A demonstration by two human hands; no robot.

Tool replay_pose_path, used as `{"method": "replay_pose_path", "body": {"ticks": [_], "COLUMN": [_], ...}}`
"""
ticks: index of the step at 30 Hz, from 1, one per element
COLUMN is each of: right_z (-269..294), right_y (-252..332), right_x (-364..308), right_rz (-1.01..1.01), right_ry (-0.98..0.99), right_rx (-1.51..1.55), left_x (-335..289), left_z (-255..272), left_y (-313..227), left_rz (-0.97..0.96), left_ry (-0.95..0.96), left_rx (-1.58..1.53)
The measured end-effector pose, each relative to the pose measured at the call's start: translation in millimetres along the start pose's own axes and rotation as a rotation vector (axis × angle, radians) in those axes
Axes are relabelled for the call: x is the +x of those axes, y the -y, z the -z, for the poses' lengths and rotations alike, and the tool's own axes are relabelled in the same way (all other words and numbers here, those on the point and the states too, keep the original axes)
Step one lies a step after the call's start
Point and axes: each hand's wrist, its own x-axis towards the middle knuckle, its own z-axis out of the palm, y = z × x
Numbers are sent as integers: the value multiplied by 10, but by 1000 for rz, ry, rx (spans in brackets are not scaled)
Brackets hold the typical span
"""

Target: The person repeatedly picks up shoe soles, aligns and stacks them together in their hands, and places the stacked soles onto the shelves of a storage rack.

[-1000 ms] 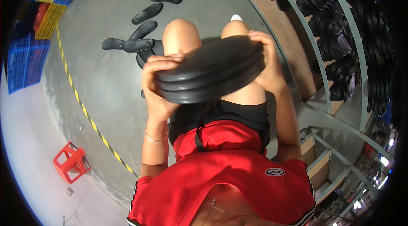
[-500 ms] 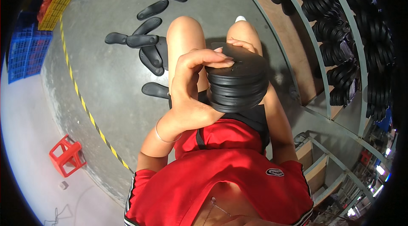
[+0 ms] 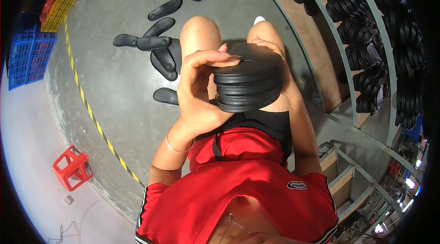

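A thick stack of black shoe soles (image 3: 250,85) is held level between my two hands above my lap, layered edges facing me. My left hand (image 3: 197,95) grips its left side, with the fingers lying over the top sole and the thumb side low against the stack. Around the far right side curls my right hand (image 3: 288,72); its fingertips show at the top edge and the rest is partly hidden. Several loose black soles lie on the floor beyond my left knee, among them one sole (image 3: 153,43) resting across others and a single sole (image 3: 166,96) nearer me.
On the right stands a metal rack (image 3: 343,56) whose shelves carry many bundled black soles (image 3: 369,56). Blue and yellow plastic crates (image 3: 32,56) are stacked at the far left. A red stool (image 3: 72,168) lies left of a yellow-black floor stripe (image 3: 94,120).
Both hands have shifted the stack slightly left and away from my body. The grip stays on its two sides. The soles on the floor have not moved.
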Motion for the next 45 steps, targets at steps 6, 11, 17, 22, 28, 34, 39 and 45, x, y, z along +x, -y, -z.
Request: {"method": "replay_pose_path", "body": {"ticks": [6, 11, 17, 22, 28, 34, 39, 45], "right_z": [245, 264, 383, 459, 358, 408, 429, 247], "right_y": [207, 649, 509, 684, 776, 680, 683, 1004], "right_x": [-166, -266, -590, -534, -468, -589, -623, -537], "right_rz": [-393, -763, -378, -709, -964, -1081, -1034, -1061], "right_ry": [168, 165, 109, -18, -245, -201, -99, -105], "right_rx": [257, 891, 1065, 1181, 1193, 1328, 1438, 1208], "left_x": [86, 380, 359, 349, 348, 333, 356, 396], "left_z": [300, 566, 633, 551, 508, 571, 589, 407], "left_y": [-14, 18, 459, 528, 574, 680, 741, 594], "left_rz": [-25, 306, 879, 978, 1024, 1092, 1041, 924], "left_ry": [-28, 132, 92, 131, 127, 136, 133, 123], "left_rx": [344, 295, 19, -22, -7, 4, 43, -92]}}
